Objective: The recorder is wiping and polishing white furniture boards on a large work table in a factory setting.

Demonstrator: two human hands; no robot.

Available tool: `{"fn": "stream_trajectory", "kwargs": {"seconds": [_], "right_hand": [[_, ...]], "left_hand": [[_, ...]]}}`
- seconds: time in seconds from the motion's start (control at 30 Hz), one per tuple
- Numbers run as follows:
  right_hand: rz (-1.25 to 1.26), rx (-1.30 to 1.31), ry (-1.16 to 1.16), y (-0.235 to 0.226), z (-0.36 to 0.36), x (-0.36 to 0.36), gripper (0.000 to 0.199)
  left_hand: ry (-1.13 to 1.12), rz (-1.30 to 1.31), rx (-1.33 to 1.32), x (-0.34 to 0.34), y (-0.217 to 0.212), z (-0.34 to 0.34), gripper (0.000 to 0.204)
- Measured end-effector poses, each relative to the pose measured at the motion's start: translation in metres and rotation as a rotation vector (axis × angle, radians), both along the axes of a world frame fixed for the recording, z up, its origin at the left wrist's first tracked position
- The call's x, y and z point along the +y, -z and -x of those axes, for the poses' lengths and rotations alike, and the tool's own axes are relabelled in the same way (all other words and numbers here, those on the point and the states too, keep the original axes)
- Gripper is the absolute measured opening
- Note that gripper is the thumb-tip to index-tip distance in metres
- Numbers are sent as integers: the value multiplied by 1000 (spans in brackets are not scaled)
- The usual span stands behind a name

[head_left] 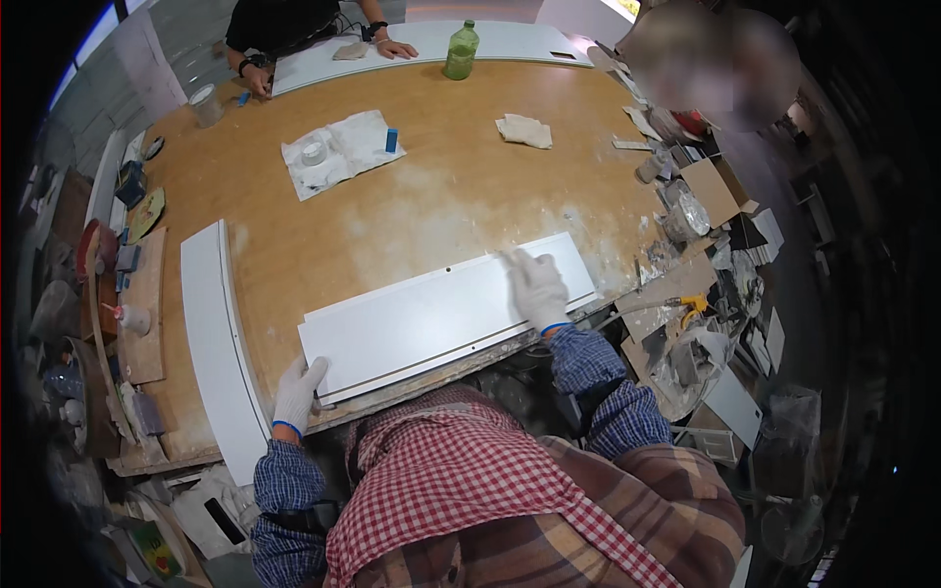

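Observation:
A long white board (421, 318) lies flat at the near edge of the wooden workbench (421, 196). My left hand (298, 392), in a white glove, grips the board's near left corner. My right hand (536, 287), also gloved, rests flat on the board's right part with the fingers pointing away from me. Whether something lies under that palm is hidden.
Another white board (218, 343) lies along the bench's left side. A cloth with a tape roll (333, 152), a green bottle (461, 51) and a crumpled rag (524, 130) sit farther back. Another person's hands (395, 47) rest on a white panel at the far end. Clutter crowds both bench sides.

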State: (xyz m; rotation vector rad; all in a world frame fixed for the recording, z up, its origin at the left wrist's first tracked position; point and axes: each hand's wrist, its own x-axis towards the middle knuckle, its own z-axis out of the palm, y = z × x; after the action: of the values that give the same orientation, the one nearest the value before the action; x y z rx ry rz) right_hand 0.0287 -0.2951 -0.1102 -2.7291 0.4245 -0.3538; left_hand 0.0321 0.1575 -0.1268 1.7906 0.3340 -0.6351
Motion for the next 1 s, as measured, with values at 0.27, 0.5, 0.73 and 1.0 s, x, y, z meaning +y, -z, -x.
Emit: {"fn": "stream_trajectory", "kwargs": {"seconds": [0.27,0.5,0.73,1.0], "right_hand": [[256,200,92,-2,-15,-119,53],[-1630,64,202,4,91,-166,45],[-1903,235,246,-5,101,-24,42],[-1624,483,-284,-43,18,68,49]], "left_hand": [[38,-319,-189,-2,-2,6,66],[-277,544,48,-11,-47,32,56],[-113,806,112,-9,-43,68,55],[-305,818,38,29,-53,135,57]]}}
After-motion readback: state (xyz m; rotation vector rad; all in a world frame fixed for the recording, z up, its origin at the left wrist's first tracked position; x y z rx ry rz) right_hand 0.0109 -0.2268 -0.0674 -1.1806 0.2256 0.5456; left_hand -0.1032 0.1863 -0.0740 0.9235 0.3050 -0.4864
